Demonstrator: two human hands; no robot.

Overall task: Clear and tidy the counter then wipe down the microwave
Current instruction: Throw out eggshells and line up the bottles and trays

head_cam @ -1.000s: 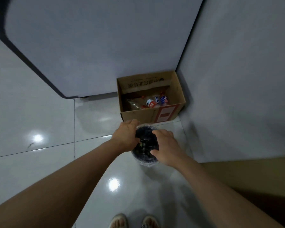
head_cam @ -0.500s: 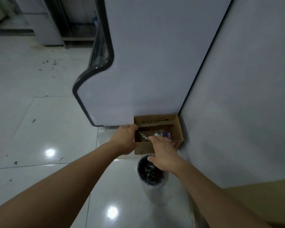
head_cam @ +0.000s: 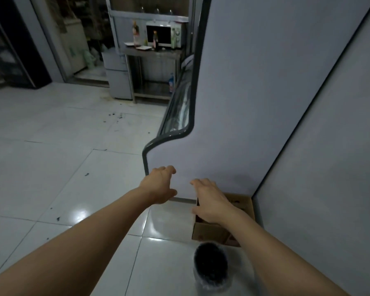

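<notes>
- Overall, a white tiled floor (head_cam: 51,159) fills the left and centre of the frame, with dark specks scattered over it toward the upper middle.
- A tall pale panel with a dark curved edge (head_cam: 254,92) takes up the upper right; a second pale wall (head_cam: 333,167) runs down the right side.
- Steel counter (head_cam: 152,52) stands at the top centre, far from the hands. On it sit the microwave (head_cam: 166,35), white with a dark door, and two bottles (head_cam: 155,41) in front of it.
- Cardboard box (head_cam: 242,207) sits open on the floor at lower right, in the corner where panel and wall meet.
- Bin (head_cam: 210,267), round with a dark inside and a clear liner, stands just in front of the box at the bottom of the frame.
- Left hand (head_cam: 158,184): held in the air at centre, fingers loosely curled, holding nothing.
- Right hand (head_cam: 209,199): above the box, fingers loosely bent and slightly apart, holding nothing.
</notes>
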